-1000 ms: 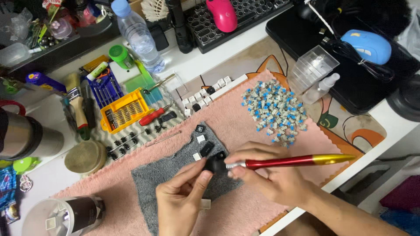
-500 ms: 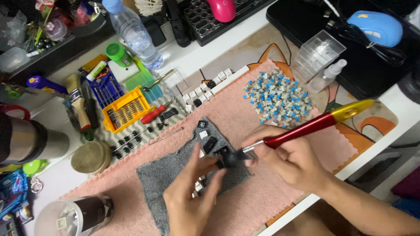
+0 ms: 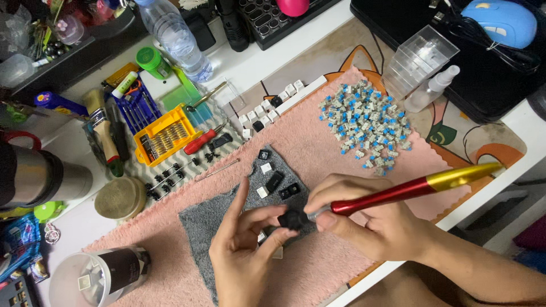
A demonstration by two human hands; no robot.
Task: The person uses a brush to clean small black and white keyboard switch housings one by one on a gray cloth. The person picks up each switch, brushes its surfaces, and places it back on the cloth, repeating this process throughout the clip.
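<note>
My left hand pinches a small black keyboard switch part between thumb and fingers, over a grey cloth. My right hand grips a red and gold brush like a pen, its tip touching the black part. Several small black and white switch pieces lie on the grey cloth just beyond my hands. A heap of blue-stemmed switches rests on the pink towel to the far right.
A yellow screwdriver bit tray, red-handled tool, white keycaps and water bottle sit at the back. A metal flask and clear jar stand left. A spray bottle, clear box and blue mouse are right.
The brush handle swung from level up to a steep tilt, then down to a gentle tilt. My hands shifted slightly toward me with the black part still held.
</note>
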